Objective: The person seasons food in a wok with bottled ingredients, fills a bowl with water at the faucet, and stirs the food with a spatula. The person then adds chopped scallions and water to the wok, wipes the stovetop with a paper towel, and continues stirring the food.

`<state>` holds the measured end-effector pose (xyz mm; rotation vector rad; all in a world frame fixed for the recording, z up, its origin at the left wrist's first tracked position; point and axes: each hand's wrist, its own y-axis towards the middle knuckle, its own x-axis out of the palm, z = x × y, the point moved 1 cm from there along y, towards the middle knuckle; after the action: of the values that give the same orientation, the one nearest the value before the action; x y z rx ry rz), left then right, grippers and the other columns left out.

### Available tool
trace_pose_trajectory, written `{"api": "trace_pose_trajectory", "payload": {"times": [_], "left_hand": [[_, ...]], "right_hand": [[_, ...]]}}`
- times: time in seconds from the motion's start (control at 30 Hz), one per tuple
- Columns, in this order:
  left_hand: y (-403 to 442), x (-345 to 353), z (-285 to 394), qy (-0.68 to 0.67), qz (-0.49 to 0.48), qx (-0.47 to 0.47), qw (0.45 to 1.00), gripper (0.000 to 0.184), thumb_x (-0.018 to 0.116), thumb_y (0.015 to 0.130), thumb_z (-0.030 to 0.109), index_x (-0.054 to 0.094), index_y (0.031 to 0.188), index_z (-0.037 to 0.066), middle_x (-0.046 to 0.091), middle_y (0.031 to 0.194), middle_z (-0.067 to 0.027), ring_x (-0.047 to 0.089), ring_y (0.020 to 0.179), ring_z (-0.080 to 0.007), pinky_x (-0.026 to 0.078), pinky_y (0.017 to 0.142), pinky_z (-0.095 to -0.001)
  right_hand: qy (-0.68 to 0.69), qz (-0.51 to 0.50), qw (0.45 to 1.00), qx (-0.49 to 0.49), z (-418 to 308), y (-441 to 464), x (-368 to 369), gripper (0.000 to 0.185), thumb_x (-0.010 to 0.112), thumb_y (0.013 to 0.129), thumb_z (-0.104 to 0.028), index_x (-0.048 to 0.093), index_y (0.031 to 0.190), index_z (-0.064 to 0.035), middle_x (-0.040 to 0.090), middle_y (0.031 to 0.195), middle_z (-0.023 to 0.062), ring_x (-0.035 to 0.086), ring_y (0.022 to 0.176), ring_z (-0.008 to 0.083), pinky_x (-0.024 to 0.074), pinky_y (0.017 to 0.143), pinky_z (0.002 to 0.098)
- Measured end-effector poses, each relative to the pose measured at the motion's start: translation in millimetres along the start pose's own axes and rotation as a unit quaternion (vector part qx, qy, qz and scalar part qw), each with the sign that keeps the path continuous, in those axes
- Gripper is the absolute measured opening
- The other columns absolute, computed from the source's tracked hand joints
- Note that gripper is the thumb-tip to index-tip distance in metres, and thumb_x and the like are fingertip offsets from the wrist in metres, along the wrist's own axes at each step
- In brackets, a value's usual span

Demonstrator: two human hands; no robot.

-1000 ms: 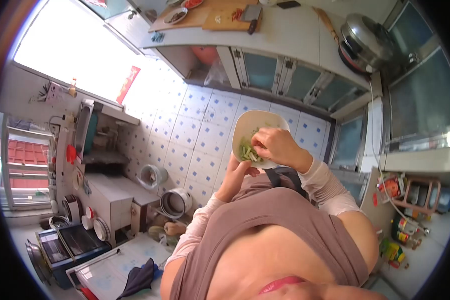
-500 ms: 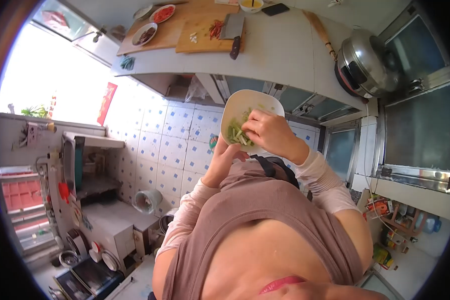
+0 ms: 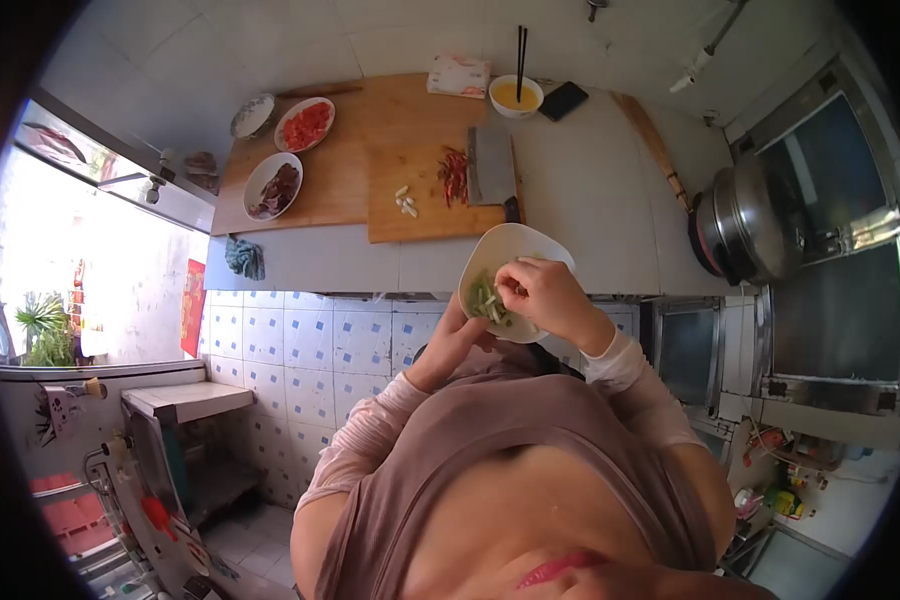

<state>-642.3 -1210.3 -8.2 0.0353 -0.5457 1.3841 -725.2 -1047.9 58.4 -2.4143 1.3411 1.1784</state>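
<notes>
My left hand (image 3: 448,350) grips the lower left rim of a white, rounded-square bowl (image 3: 510,240), which tilts toward me in front of my chest. Short pieces of chopped pale-green stalk (image 3: 484,300) lie inside it. My right hand (image 3: 553,302) reaches in from the right, its fingers bent and pinched together at the green pieces. What sits between those fingertips is partly hidden. Just beyond the bowl, a cleaver (image 3: 490,165) rests on a small cutting board (image 3: 400,228), with sliced red chili (image 3: 454,178) and white garlic pieces (image 3: 405,202) beside it.
On the counter at the left are plates of red pieces (image 3: 306,125) and dark meat-like pieces (image 3: 273,187), plus a teal cloth (image 3: 244,257). A bowl of yellow liquid with chopsticks (image 3: 516,97) and a phone (image 3: 564,102) are behind. A lidded wok (image 3: 745,222) stands right.
My view has tilted up, showing more of the counter and wall. The bowl and both hands now appear nearer the counter edge. My right hand remains in the bowl.
</notes>
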Motion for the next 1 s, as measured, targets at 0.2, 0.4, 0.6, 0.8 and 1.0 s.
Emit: {"api": "trace_pose_trajectory", "payload": {"times": [0.2, 0.4, 0.6, 0.8, 1.0], "left_hand": [[48.4, -106.8, 35.3, -0.06, 0.094, -0.029, 0.993, 0.037, 0.05, 0.093, 0.013, 0.042, 0.128, 0.002, 0.063, 0.102, -0.0126, 0.065, 0.076, -0.0182, 0.055, 0.065, -0.029], [101.2, -233.8, 42.7, -0.094, 0.288, 0.041, 0.952, 0.023, 0.051, 0.091, 0.014, 0.052, 0.111, 0.003, 0.066, 0.087, -0.0112, 0.063, 0.071, -0.017, 0.051, 0.061, -0.0256], [167.5, -349.2, 9.8, -0.072, 0.294, 0.075, 0.95, 0.02, 0.05, 0.092, 0.013, 0.053, 0.108, 0.001, 0.061, 0.104, -0.0128, 0.061, 0.09, -0.0204, 0.052, 0.076, -0.0303], [217.2, -394.5, 2.9, -0.227, 0.175, 0.02, 0.958, 0.041, 0.047, 0.099, 0.026, 0.049, 0.128, -0.003, 0.054, 0.125, -0.0121, 0.049, 0.114, -0.019, 0.034, 0.107, -0.0287], [223.4, -377.7, 9.3, 0.126, 0.315, -0.019, 0.941, 0.033, 0.056, 0.091, 0.023, 0.055, 0.11, -0.004, 0.061, 0.103, -0.0132, 0.058, 0.092, -0.022, 0.05, 0.085, -0.0329]], "right_hand": [[0.498, -0.031, 0.825, 0.267, 12.5, 99.2, 26.7, 0.01, 0.061, 0.09, -0.012, 0.063, 0.089, -0.0016, 0.06, 0.076, 0.0005, 0.053, 0.062, 0.0064, 0.0454, 0.056, 0.0216], [0.757, 0.013, 0.581, 0.299, 43.7, 133.9, 36.8, 0.008, 0.061, 0.093, -0.013, 0.064, 0.092, -0.0057, 0.058, 0.079, -0.0004, 0.051, 0.066, 0.0057, 0.0431, 0.053, 0.0157], [0.767, 0.154, 0.551, 0.29, 56.1, 97.8, 23.8, 0.011, 0.061, 0.094, -0.016, 0.063, 0.091, -0.0051, 0.055, 0.08, 0.0012, 0.05, 0.068, 0.0051, 0.0424, 0.052, 0.0143], [0.679, 0.328, 0.568, 0.331, 42.6, -9.6, 29.5, 0.016, 0.057, 0.093, -0.017, 0.062, 0.09, -0.0027, 0.055, 0.079, -0.0011, 0.048, 0.067, 0.0034, 0.0396, 0.057, 0.0159], [0.531, 0.499, 0.614, 0.302, -2.4, -121.0, 96.5, 0.02, 0.057, 0.094, -0.023, 0.062, 0.092, -0.003, 0.06, 0.084, -0.0016, 0.051, 0.069, 0.0029, 0.0426, 0.061, 0.017]]}}
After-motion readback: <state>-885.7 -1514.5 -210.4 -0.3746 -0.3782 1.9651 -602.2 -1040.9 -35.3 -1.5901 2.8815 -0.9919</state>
